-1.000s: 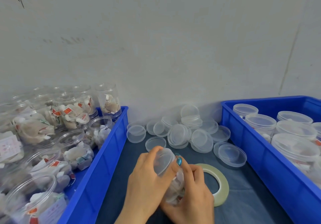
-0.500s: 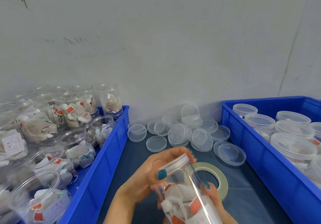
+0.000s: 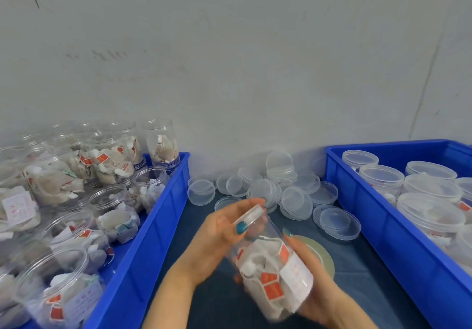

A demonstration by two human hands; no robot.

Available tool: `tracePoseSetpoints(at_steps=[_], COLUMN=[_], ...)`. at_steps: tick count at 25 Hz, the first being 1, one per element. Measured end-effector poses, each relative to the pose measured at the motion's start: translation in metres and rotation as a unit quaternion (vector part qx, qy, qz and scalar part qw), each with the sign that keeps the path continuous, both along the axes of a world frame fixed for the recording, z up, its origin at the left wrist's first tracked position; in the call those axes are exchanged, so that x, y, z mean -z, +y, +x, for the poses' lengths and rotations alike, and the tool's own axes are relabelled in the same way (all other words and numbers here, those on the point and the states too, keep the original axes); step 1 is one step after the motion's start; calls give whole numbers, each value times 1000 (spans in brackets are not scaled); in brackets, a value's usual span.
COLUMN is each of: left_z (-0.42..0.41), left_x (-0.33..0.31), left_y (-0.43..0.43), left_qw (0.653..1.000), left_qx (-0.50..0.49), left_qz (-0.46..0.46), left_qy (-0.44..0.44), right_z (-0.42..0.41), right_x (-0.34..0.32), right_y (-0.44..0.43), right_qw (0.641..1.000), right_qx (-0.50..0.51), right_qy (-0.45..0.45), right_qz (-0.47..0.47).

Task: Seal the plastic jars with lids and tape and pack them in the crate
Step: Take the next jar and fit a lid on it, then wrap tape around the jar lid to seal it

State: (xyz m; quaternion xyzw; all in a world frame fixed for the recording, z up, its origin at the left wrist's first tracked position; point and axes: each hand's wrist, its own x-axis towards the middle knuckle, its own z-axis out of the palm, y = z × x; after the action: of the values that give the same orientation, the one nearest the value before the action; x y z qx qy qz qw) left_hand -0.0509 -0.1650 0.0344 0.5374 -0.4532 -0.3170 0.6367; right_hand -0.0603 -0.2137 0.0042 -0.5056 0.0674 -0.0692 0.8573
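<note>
Here the left hand point(image 3: 224, 229) curls round the lid point(image 3: 249, 215), thumb and fingers pinching its rim at the mouth of the jar point(image 3: 277, 275). The right hand point(image 3: 324, 293) grips the tilted jar from below, above the dark cloth point(image 3: 370, 264). The lid looks seated, so the step in hand is probably tightening it. Taping would come next: the tape roll point(image 3: 325, 256) lies just beneath the right hand, near the loose lids point(image 3: 296, 198). That calls for freeing one hand to reach the roll. Afterwards the jar likely goes to the right crate point(image 3: 357, 208), where lidded jars point(image 3: 381, 178) stand; the left crate point(image 3: 166, 208) holds open jars point(image 3: 112, 198).
</note>
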Motion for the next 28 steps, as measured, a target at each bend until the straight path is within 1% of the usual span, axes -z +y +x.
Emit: tracePoseSetpoints(at_steps=[1,2,3,4,5,6,7,8,9,10,11,13,14,15,16,17,18,19,20,21,22,23,24,26,28], left_z=[2,4,2,0,-1,-2,-3,-3,-2,-1,-2,-3,-5,-7,-11,-17,-24,-32,-39,-45,-49,-53,-54,-55,-55], left_x=[-1,-1,-2,1,5,10,15,18,21,23,23,20,19,19,23,28,36,43,48,49,48,47,44,42,45], left_y=[1,1,2,1,-1,-3,-6,-9,-13,-19,-25,-34,-38,-39,-39,-37,-35,-33,-34,-35,-36,-37,-36,-36,-36], left_qw=[998,993,983,969,953,940,926,917,908,901,895,872,847,805,753,716,698,693,701,720,743,758,760,745,739], left_qx=[-42,-83,-117,-154,-188,-215,-240,-263,-283,-292,-296,-308,-319,-340,-372,-398,-416,-428,-435,-438,-440,-444,-448,-446,-439], left_qz=[10,23,38,52,70,79,84,86,88,89,88,82,87,96,88,62,13,-37,-76,-94,-96,-88,-70,-35,-29], left_qy=[-45,-85,-137,-186,-228,-255,-278,-288,-297,-308,-322,-371,-415,-476,-535,-570,-582,-579,-560,-530,-495,-470,-465,-495,-510], right_z=[-85,-116,-123,-133,-140,-142,-144,-148,-153,-155,-155,-150,-151,-154,-158,-161,-164,-166,-167,-169,-171,-172,-172,-173,-172], right_x=[-4,6,12,19,17,16,18,23,25,27,27,28,27,27,25,22,18,11,5,1,-3,-4,-7,-9,-9], right_y=[-67,-80,-94,-116,-127,-130,-136,-148,-155,-158,-155,-149,-152,-156,-157,-157,-155,-151,-149,-149,-148,-147,-145,-143,-140], right_qw=[977,964,922,847,785,776,763,727,682,657,646,639,642,660,695,745,801,848,877,892,901,909,914,919,919], right_qx=[98,146,206,242,242,189,131,83,29,2,-10,11,26,37,42,36,40,56,81,102,111,111,111,117,120], right_qy=[38,35,49,56,71,92,131,156,186,209,203,175,173,170,163,152,126,89,60,43,27,8,-9,-32,-46], right_qz=[-187,-217,-324,-470,-566,-595,-619,-663,-706,-724,-736,-749,-746,-731,-699,-648,-584,-519,-471,-439,-418,-402,-390,-375,-372])
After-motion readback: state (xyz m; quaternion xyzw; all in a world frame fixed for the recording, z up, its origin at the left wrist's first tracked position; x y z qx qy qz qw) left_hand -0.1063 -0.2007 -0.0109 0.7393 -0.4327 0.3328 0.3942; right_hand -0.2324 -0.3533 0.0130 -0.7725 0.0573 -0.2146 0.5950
